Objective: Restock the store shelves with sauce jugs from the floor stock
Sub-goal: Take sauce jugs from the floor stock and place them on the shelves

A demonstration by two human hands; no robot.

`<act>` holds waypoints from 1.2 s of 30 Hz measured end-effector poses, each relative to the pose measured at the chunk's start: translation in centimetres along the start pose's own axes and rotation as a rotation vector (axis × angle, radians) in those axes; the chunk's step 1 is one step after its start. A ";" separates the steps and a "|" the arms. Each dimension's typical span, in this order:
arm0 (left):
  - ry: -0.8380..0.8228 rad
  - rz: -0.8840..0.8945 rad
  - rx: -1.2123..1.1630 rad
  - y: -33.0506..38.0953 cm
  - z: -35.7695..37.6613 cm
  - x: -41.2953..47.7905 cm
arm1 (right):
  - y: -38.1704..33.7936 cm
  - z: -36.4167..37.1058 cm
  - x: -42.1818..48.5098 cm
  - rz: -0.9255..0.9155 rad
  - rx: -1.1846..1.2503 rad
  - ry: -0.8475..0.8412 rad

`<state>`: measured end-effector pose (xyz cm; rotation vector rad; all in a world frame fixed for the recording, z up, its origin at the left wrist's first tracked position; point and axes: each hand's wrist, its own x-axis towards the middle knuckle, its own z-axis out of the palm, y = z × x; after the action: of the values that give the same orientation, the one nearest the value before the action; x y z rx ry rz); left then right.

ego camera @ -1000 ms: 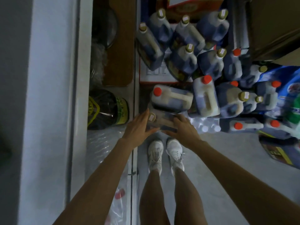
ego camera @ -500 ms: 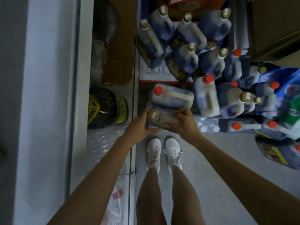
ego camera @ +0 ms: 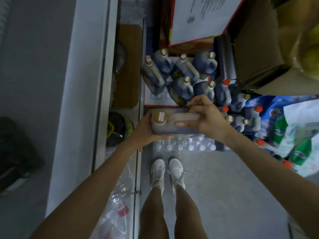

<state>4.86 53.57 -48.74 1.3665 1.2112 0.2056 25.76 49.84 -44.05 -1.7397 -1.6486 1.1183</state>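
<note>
Lifted off the floor stock, both hands (ego camera: 208, 118) grip the jug (ego camera: 170, 124).

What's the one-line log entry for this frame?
stage: jug in both hands | sauce jug: held sideways | right hand: grips handle | left hand: holds cap end

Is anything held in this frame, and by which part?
A gold-capped sauce jug, held in both hands: the right hand grips its handle, and the left hand cups its cap end from the side and beneath.
</note>
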 end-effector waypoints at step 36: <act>0.388 0.705 -0.536 40.0 -5.9 -17.8 | -27.9 -22.9 -7.0 -0.205 0.765 0.495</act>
<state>13.16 55.74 -5.38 1.2436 0.8338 1.2477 29.10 51.33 -7.47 -1.1787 -0.8959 0.9412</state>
